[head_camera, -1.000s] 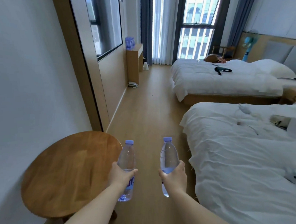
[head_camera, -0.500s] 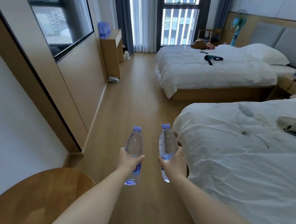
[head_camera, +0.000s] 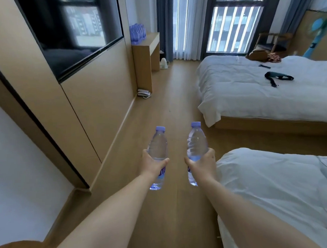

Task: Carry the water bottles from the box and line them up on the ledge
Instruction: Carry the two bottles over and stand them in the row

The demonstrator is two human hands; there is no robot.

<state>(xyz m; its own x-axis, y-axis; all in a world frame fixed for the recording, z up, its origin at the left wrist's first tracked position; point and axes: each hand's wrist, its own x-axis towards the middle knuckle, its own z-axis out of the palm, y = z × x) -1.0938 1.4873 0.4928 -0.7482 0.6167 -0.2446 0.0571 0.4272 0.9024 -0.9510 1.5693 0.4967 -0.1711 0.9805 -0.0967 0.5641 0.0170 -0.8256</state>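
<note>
the person is carrying two bottles — left hand [head_camera: 154, 166] gripping one bottle [head_camera: 157, 148], right hand [head_camera: 202, 164] gripping another [head_camera: 196, 143]. next they likely need to walk to the far ledge [head_camera: 150, 40] — then stand them beside the row [head_camera: 137, 32].

Left hand [head_camera: 154, 165] gripping upright bottle [head_camera: 157, 147], right hand [head_camera: 203, 164] gripping another [head_camera: 196, 143], above wooden floor [head_camera: 165, 108]

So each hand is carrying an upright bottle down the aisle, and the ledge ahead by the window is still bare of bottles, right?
Not quite. The ledge isn't bare: the head view shows a cluster of bottles already standing on it. The rest holds: the left hand and right hand each have a grip on an upright bottle, the left bottle and the right bottle.
</note>
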